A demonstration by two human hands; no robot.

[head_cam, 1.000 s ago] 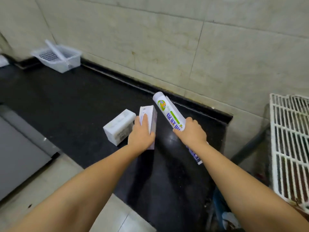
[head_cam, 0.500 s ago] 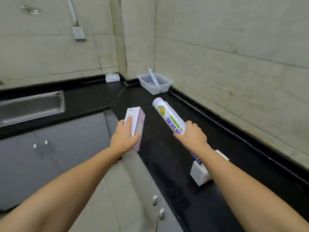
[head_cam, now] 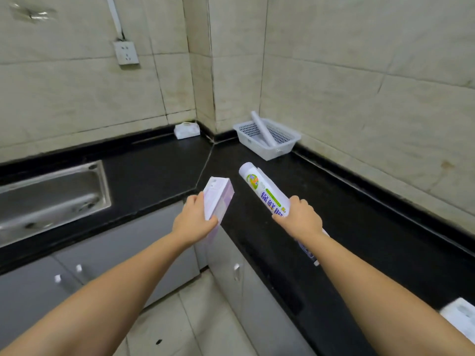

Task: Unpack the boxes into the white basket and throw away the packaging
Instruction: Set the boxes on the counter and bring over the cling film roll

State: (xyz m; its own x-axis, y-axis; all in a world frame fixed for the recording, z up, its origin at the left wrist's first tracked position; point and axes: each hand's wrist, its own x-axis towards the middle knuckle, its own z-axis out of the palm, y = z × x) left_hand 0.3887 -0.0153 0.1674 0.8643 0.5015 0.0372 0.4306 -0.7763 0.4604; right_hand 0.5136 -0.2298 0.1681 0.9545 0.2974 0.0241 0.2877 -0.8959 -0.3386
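My left hand (head_cam: 193, 222) grips a pale purple and white box (head_cam: 219, 198), held upright over the counter's inner corner edge. In my right hand (head_cam: 300, 217) is a white roll with green and blue print (head_cam: 262, 190), tilted up and to the left. The white perforated basket (head_cam: 285, 146) sits on the black counter in the far corner by the wall. One plain white roll (head_cam: 262, 129) leans inside it. A second white box (head_cam: 461, 316) lies on the counter at the lower right, partly behind my right forearm.
A black L-shaped counter (head_cam: 347, 201) runs along two tiled walls. A steel sink (head_cam: 48, 199) is set in at the left. A small white packet (head_cam: 186, 130) lies in the far corner. Grey cabinet doors (head_cam: 123, 250) and a tiled floor are below.
The view has swung left, bringing the basket closer to centre. Both hands carried the box and the roll along, away from the white box left on the counter.
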